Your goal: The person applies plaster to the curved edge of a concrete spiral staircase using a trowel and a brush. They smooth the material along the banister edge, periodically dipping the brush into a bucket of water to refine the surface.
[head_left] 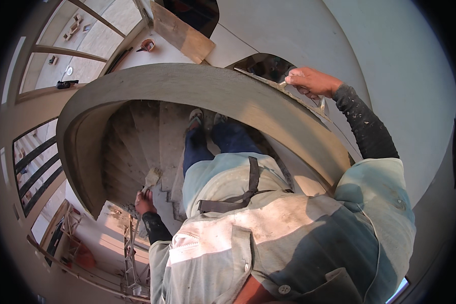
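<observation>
My right hand (314, 82) is closed around the handle of a long plastering trowel (283, 92). Its blade, seen nearly edge on, lies along the outer edge of a curved plastered wall (182, 76). The plaster looks grey and smooth, damp and darker toward the left. Down at the left, my left hand (145, 201) grips a wide brush (153, 177) with pale bristles, held over the stairwell and apart from the wall. Whether the trowel's far face touches the plaster is hidden.
Winding stairs (131, 131) descend inside the curve, with my sandalled feet on them. Beyond the wall lie a wooden board (182, 33) and an orange bucket (147, 45). A dark object (67, 84) rests on the window ledge. Scaffolding (130, 248) stands at lower left.
</observation>
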`<state>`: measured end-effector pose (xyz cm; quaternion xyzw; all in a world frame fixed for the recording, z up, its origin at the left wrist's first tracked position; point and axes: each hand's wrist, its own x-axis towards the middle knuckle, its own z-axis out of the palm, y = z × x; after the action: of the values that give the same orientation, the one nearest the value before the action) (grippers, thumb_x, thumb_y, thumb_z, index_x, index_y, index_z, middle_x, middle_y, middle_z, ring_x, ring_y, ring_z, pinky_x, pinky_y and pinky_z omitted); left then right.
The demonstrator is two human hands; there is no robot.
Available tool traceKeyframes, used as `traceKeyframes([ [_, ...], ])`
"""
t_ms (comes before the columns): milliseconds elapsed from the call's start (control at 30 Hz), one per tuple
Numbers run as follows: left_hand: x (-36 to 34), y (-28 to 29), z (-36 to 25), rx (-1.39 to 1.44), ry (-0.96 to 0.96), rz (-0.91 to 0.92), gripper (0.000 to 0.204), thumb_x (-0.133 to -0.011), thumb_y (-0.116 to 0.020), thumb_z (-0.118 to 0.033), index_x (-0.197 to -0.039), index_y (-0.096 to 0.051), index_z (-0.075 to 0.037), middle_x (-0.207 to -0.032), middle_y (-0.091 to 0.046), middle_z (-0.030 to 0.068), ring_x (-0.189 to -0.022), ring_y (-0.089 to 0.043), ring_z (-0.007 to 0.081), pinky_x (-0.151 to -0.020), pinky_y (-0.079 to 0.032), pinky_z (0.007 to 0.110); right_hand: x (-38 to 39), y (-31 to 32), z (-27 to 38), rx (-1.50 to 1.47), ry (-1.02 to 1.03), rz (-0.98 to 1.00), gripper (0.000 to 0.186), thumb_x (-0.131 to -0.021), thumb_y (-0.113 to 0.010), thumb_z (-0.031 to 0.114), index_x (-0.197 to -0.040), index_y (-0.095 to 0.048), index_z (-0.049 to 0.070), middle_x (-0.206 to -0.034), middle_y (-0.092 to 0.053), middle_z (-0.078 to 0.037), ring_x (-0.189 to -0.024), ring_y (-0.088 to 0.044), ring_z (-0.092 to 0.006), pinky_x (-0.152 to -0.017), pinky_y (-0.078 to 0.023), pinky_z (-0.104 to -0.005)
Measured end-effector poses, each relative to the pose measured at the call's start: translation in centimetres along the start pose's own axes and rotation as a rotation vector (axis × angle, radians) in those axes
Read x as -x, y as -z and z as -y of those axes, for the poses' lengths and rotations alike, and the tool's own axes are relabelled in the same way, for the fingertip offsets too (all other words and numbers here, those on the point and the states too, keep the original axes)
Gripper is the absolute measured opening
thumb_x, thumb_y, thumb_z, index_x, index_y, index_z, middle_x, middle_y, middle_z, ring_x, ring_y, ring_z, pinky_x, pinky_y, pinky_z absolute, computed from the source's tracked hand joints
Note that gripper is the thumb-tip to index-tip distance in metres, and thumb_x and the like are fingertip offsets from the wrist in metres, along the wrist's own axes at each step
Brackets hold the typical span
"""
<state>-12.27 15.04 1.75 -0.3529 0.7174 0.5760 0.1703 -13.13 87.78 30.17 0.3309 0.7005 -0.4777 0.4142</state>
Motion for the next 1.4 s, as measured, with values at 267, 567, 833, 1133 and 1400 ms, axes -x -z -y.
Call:
traceKeyframes([
  [267,-0.3,4.1,3.2,-0.128,0.004,0.055,0.028,-0.079,-0.073,-0.015,-0.099,-0.061,0.001,-0.098,-0.066,0.0124,-0.085,-0.066,0.0258,-0.074,-0.054,0.033,-6.6,-2.0,6.1,-0.049,0.117,0.067,0.031,-0.094,-0.050,0.042,-0.088,-0.051,0.012,-0.056,-0.035,0.006,-0.041,-0.030,-0.0050,-0.039,-0.027,-0.0219],
  [567,-0.4,4.6,-1.6,-1.636,-0.696,0.268,0.021,-0.084,-0.066,-0.030,-0.099,-0.072,-0.017,-0.113,-0.064,0.0097,-0.100,-0.063,0.0247,-0.086,-0.050,0.036,-13.7,-2.1,8.8,-0.019,0.193,0.155,0.035,-0.093,-0.050,0.046,-0.094,-0.055,0.011,-0.058,-0.033,0.008,-0.045,-0.031,-0.0030,-0.040,-0.029,-0.0232],
  [833,-5.3,-0.8,-3.5,-1.452,-0.859,0.348,0.023,-0.079,-0.070,-0.028,-0.093,-0.071,-0.010,-0.102,-0.066,0.0095,-0.093,-0.064,0.0257,-0.081,-0.051,0.034,-2.0,-0.1,-2.5,-0.100,0.070,0.073,0.036,-0.094,-0.049,0.045,-0.092,-0.056,0.009,-0.056,-0.035,0.005,-0.044,-0.032,-0.0048,-0.040,-0.028,-0.0238],
  [1133,-9.1,-3.3,-3.3,-0.627,-0.452,0.440,0.027,-0.088,-0.060,-0.010,-0.108,-0.054,0.007,-0.099,-0.061,0.0177,-0.094,-0.065,0.0339,-0.078,-0.056,0.044,15.9,-0.8,-13.3,-0.213,-0.239,-0.143,0.032,-0.092,-0.052,0.038,-0.081,-0.049,0.008,-0.057,-0.039,0.003,-0.044,-0.035,-0.0065,-0.039,-0.030,-0.0238],
  [1400,-9.4,-3.6,-1.2,-0.304,-0.260,0.301,0.028,-0.090,-0.056,-0.011,-0.110,-0.051,0.008,-0.100,-0.060,0.0171,-0.089,-0.066,0.0308,-0.076,-0.057,0.041,19.2,-7.3,-9.3,0.486,0.141,-0.976,0.033,-0.086,-0.063,0.032,-0.079,-0.049,0.002,-0.059,-0.052,-0.014,-0.053,-0.051,-0.0283,-0.052,-0.040,-0.0395],
])
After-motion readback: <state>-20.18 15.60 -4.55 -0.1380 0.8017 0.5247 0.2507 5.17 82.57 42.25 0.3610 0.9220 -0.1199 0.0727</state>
